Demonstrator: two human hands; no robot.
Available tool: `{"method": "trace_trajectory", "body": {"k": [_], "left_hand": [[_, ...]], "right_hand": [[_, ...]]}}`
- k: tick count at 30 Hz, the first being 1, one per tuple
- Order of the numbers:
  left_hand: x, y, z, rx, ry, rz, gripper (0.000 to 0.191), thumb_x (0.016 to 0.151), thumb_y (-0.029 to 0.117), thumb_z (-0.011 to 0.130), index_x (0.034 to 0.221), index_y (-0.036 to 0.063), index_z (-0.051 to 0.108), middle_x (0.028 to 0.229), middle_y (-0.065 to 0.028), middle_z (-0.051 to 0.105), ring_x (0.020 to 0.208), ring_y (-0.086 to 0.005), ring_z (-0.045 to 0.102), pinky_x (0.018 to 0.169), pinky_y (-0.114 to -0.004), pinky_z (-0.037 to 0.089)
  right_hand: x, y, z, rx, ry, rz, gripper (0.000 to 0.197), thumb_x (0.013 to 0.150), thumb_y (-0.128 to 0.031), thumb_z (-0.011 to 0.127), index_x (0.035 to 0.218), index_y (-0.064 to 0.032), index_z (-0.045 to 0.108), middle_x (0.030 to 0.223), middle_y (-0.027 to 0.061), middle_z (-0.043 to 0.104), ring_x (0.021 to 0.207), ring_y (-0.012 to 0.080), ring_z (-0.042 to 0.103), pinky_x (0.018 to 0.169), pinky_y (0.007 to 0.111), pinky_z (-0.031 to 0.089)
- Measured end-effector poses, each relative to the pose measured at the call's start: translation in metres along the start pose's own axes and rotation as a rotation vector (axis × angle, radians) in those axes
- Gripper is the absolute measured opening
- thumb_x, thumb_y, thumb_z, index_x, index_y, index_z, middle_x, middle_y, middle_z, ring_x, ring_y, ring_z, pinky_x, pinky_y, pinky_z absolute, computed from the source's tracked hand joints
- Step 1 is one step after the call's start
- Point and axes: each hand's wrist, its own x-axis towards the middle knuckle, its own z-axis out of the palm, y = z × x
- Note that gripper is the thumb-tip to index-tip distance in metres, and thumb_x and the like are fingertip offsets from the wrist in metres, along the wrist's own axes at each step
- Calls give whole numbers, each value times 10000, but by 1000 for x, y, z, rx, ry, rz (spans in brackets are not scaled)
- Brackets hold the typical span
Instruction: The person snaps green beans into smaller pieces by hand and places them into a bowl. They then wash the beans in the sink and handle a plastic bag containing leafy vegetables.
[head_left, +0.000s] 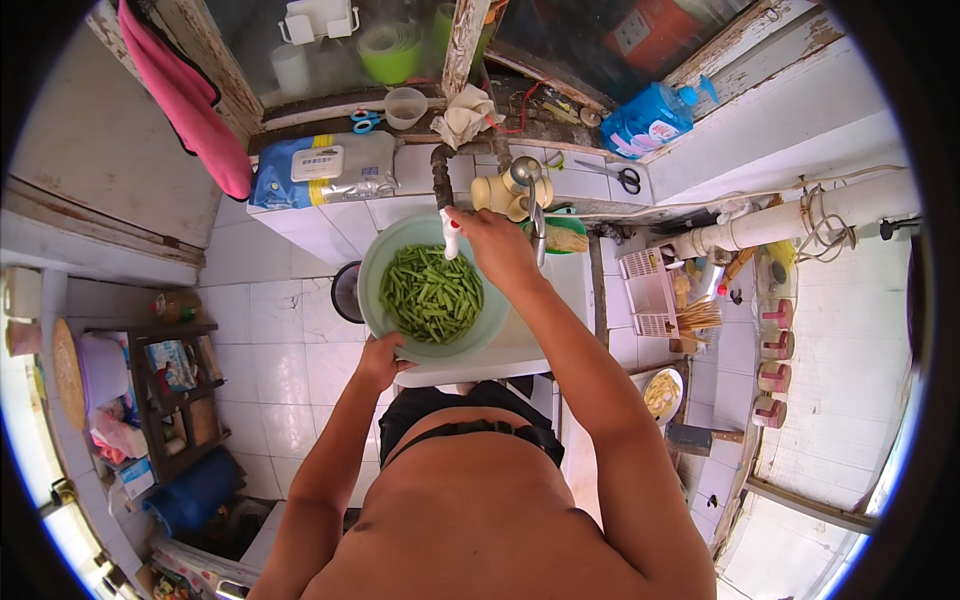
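A pale green plastic basin (491, 322) rests over the white sink (517, 341). Cut green beans (433, 296) fill its middle in a heap. My left hand (381, 360) grips the basin's near left rim, thumb on top and fingers beneath. At the far side, my right hand (495, 244) holds the white plastic tap (451, 238), which points down over the beans. Part of the tap is hidden by my fingers, and I cannot tell whether water is running. A second, metal faucet (534, 195) stands just right of the tap.
A green dish with a sponge (564, 234) sits behind the sink. Wet wipes (326, 171), blue-handled scissors (365, 121), black-handled scissors (628, 180) and a blue pump bottle (651, 120) line the ledge. On the right are a chopstick rack (651, 292), a plate of pale strips (663, 396) and a cleaver (690, 439).
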Motion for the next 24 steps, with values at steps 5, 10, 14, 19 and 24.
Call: {"method": "trace_trajectory", "body": {"k": [5,10,14,19,24], "left_hand": [[22,-8,-11,6,87,-20,474,866,70,551,1325,-14,472,1232,-192,583,1048,-359,650,770,-490,623],[24,-16,1,-27,5,-45,475,867,63,531,1327,-31,462,1223,-199,588,1029,-371,656,780,-501,623],[-1,-13,23,22,-15,-44,474,871,50,522,1328,-53,453,1225,-212,589,1028,-387,659,811,-521,623],[18,-24,10,-112,38,-63,471,879,25,507,1335,-71,437,1271,-244,556,1092,-408,636,876,-547,609],[20,-38,24,-157,57,-91,451,876,18,503,1315,-71,443,1296,-254,538,1114,-418,624,882,-558,605]], "right_hand": [[-59,-19,46,438,58,386,520,920,-164,673,1399,-75,493,1020,168,672,806,367,682,724,452,559],[-100,-25,104,81,-318,-7,606,807,-202,759,1386,-188,579,1398,160,523,1337,385,458,1084,578,375],[-54,-4,106,-38,-431,-58,641,757,-306,780,1373,-249,611,1498,169,422,1434,386,344,1135,675,264],[-89,-15,103,-17,-410,171,773,726,-439,805,1433,-259,548,1489,212,416,1343,374,427,1054,585,370],[-64,4,153,-102,-292,-144,528,802,-327,774,1307,-234,651,1483,112,419,1328,335,444,1070,590,370]]}}
